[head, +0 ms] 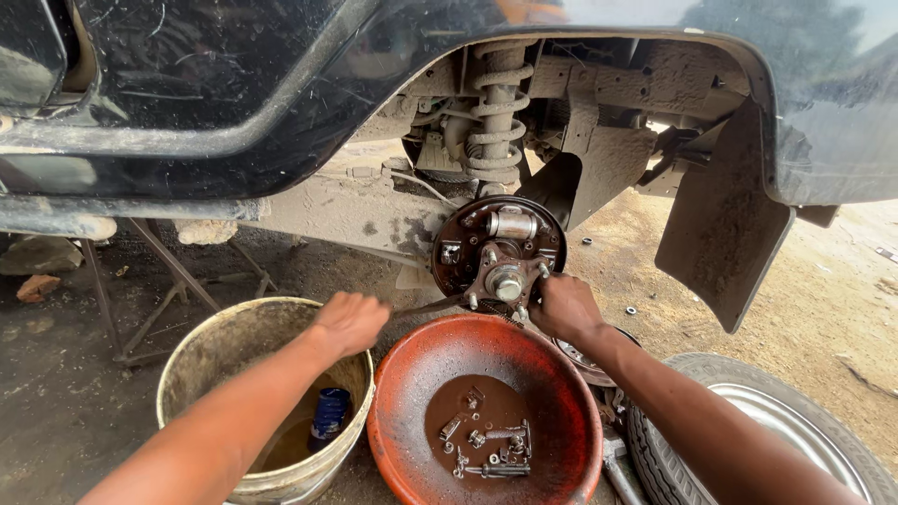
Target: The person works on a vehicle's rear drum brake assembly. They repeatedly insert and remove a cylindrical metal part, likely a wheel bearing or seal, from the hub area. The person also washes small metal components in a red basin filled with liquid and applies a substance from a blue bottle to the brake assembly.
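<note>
From the head camera, looking down under a raised dark car, the wheel arch stands open and the bare brake backing plate [499, 245] faces the viewer, round and rusty, with the wheel hub [506, 281] and its studs at its lower middle and a small metal cylinder near its top. Above it rises the coil spring [499, 112] around its strut, and to the right a dusty mud flap [725, 220] hangs from the arch. The left hand [349, 321] is closed in a fist around the near end of a thin dark tool [426, 306], whose far end reaches to the lower left edge of the backing plate; the fingers are wrapped tight, knuckles up. The right hand [564, 306] is pressed against the lower right edge of the backing plate, just beside the hub, its fingers curled in toward the plate; whether they grip anything there cannot be told, since the back of the hand hides them. Directly below the hub, on the dirt ground, sits a red basin [561, 374] holding dark brown liquid with small metal parts [486, 447], springs and bolts among them, lying in it. To its left, touching it, is a grimy bucket [220, 341] with murky liquid and a blue object [328, 414] inside. At the lower right a removed wheel [748, 421] lies flat, partly under the right forearm.
</note>
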